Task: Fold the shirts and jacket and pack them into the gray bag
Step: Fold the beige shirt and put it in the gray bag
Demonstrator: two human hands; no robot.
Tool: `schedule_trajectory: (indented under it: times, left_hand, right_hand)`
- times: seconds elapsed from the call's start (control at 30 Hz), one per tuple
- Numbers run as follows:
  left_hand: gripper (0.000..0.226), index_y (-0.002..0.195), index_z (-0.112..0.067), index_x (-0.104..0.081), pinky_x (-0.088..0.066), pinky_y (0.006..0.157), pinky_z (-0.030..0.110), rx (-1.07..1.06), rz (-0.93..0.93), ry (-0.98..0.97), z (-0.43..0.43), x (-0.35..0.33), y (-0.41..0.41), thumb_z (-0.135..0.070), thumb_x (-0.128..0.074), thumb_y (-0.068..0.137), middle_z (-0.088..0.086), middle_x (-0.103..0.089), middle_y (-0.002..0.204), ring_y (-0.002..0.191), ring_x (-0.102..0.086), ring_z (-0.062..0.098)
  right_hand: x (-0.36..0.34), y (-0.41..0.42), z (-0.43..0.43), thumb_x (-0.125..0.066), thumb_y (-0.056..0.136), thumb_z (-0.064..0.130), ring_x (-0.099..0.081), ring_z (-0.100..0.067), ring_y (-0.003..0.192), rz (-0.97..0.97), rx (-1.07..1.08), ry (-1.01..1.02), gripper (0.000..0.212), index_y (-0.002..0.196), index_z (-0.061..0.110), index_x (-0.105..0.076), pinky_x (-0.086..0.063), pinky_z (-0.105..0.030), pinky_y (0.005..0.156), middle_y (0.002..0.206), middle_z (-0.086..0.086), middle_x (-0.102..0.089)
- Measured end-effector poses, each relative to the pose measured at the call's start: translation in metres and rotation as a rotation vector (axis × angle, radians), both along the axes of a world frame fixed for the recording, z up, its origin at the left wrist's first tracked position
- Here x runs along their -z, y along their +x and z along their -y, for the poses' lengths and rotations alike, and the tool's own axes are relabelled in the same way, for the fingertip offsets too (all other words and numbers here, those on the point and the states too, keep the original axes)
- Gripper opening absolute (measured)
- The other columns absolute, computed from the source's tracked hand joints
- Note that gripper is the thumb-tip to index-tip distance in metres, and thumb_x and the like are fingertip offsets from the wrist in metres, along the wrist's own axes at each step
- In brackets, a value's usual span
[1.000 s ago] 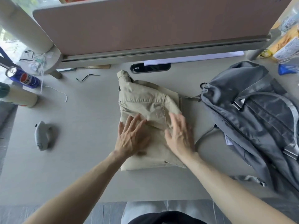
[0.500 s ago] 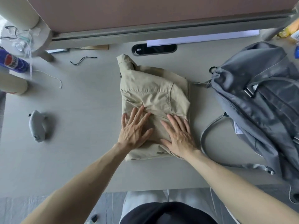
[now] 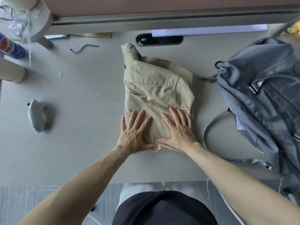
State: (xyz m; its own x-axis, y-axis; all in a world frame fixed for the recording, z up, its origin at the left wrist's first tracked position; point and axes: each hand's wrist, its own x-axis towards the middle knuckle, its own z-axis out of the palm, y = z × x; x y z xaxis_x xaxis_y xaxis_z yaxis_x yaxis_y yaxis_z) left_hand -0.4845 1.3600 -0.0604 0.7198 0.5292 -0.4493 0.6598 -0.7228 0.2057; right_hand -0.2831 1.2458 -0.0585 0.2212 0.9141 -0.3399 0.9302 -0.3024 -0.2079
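While L hand (image 3: 134,135) & R hand (image 3: 180,133) press garment (image 3: 154,88), gray bag (image 3: 259,78) cropped rt

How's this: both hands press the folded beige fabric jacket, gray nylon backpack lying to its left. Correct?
No. The head view shows the gray nylon backpack right of the folded beige fabric jacket; left hand and right hand do press it.

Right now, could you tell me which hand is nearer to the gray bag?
Right: the right hand lies flat on the beige garment, on its side toward the gray bag; the left hand presses the opposite side.
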Motion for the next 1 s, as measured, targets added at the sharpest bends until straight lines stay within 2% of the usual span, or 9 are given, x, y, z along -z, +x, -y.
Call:
schedule_trajectory:
  times: [0.07, 0.2, 0.27, 0.43, 0.53, 0.67, 0.77, 0.87, 1.0]
  left_hand:
    - [0.124, 0.158, -0.037, -0.014, 0.009, 0.116, 0.063, -0.012, 0.040, -0.004, -0.007, -0.009, 0.001, -0.104, -0.031, 0.055, -0.002, -0.002, 0.168, 0.155, -0.001, 0.026]
    - [0.069, 0.132, -0.026, -0.058, -0.024, 0.110, 0.051, -0.033, 0.430, 0.186, -0.066, -0.034, 0.030, -0.076, -0.036, 0.091, 0.006, -0.053, 0.138, 0.124, -0.054, 0.031]
    - [0.058, 0.138, -0.027, -0.053, -0.023, 0.113, 0.053, -0.045, 0.458, 0.234, -0.107, -0.040, 0.054, -0.064, -0.046, 0.093, 0.006, -0.047, 0.145, 0.135, -0.045, 0.030]
    - [0.083, 0.156, -0.033, -0.025, -0.005, 0.121, 0.059, 0.084, 0.242, 0.181, -0.166, -0.031, 0.090, -0.071, -0.046, 0.085, 0.002, -0.022, 0.164, 0.154, -0.008, 0.025]
    - [0.103, 0.158, -0.033, -0.021, -0.014, 0.120, 0.060, 0.116, 0.256, 0.121, -0.177, -0.021, 0.092, -0.081, -0.057, 0.073, 0.000, -0.015, 0.167, 0.154, -0.005, 0.025]
    - [0.134, 0.158, -0.040, 0.005, -0.007, 0.120, 0.054, 0.065, 0.117, -0.032, -0.180, -0.006, 0.094, -0.093, -0.059, 0.053, -0.011, 0.009, 0.167, 0.153, 0.014, 0.023]
    - [0.127, 0.158, -0.038, -0.009, -0.014, 0.117, 0.053, 0.082, 0.124, -0.004, -0.184, -0.004, 0.097, -0.097, -0.051, 0.054, -0.007, -0.006, 0.167, 0.154, 0.000, 0.024]
    - [0.082, 0.139, -0.031, -0.049, -0.033, 0.098, 0.051, 0.006, 0.350, 0.160, -0.191, -0.010, 0.102, -0.084, -0.046, 0.077, 0.004, -0.045, 0.145, 0.130, -0.042, 0.031]
    - [0.074, 0.151, -0.042, -0.031, -0.026, 0.106, 0.057, 0.037, 0.281, 0.251, -0.205, -0.002, 0.122, -0.079, -0.036, 0.087, 0.004, -0.019, 0.163, 0.132, -0.039, 0.035]
  right_hand:
    - [-0.013, 0.001, -0.011, -0.061, 0.061, 0.079, -0.029, -0.030, 0.140, 0.001, 0.038, 0.024, 0.103, 0.150, 0.035, -0.030, -0.021, -0.051, 0.112, 0.156, -0.004, -0.028]
    - [-0.042, 0.019, -0.063, -0.067, 0.075, 0.058, -0.054, -0.028, 0.109, 0.064, 0.077, 0.354, 0.070, 0.135, 0.025, -0.051, -0.039, -0.043, 0.090, 0.127, -0.002, -0.054]
    - [-0.043, 0.027, -0.091, -0.065, 0.078, 0.056, -0.047, -0.031, 0.125, 0.089, 0.052, 0.401, 0.074, 0.142, 0.025, -0.046, -0.037, -0.047, 0.100, 0.143, -0.008, -0.046]
    - [-0.026, 0.058, -0.129, -0.036, 0.081, 0.079, -0.010, -0.026, 0.151, 0.098, 0.112, 0.086, 0.086, 0.155, 0.037, -0.017, -0.012, -0.053, 0.118, 0.165, 0.001, -0.010]
    - [-0.008, 0.069, -0.125, -0.026, 0.072, 0.088, -0.013, -0.028, 0.150, 0.071, 0.164, 0.055, 0.098, 0.154, 0.037, -0.018, -0.013, -0.054, 0.118, 0.165, 0.003, -0.011]
    - [0.008, 0.072, -0.124, -0.036, 0.068, 0.090, -0.016, -0.030, 0.149, 0.037, 0.178, 0.070, 0.102, 0.154, 0.037, -0.021, -0.016, -0.055, 0.117, 0.164, 0.002, -0.015]
    - [0.012, 0.071, -0.124, -0.040, 0.069, 0.089, -0.019, -0.031, 0.148, 0.050, 0.178, 0.102, 0.101, 0.153, 0.036, -0.024, -0.019, -0.055, 0.116, 0.163, 0.001, -0.019]
    - [0.012, 0.070, -0.123, -0.041, 0.069, 0.089, -0.021, -0.030, 0.148, 0.065, 0.185, 0.104, 0.099, 0.152, 0.036, -0.028, -0.019, -0.054, 0.116, 0.163, 0.002, -0.020]
    - [0.014, 0.069, -0.124, -0.042, 0.069, 0.088, -0.025, -0.029, 0.146, 0.095, 0.204, 0.155, 0.098, 0.151, 0.036, -0.031, -0.022, -0.053, 0.115, 0.162, 0.003, -0.024]
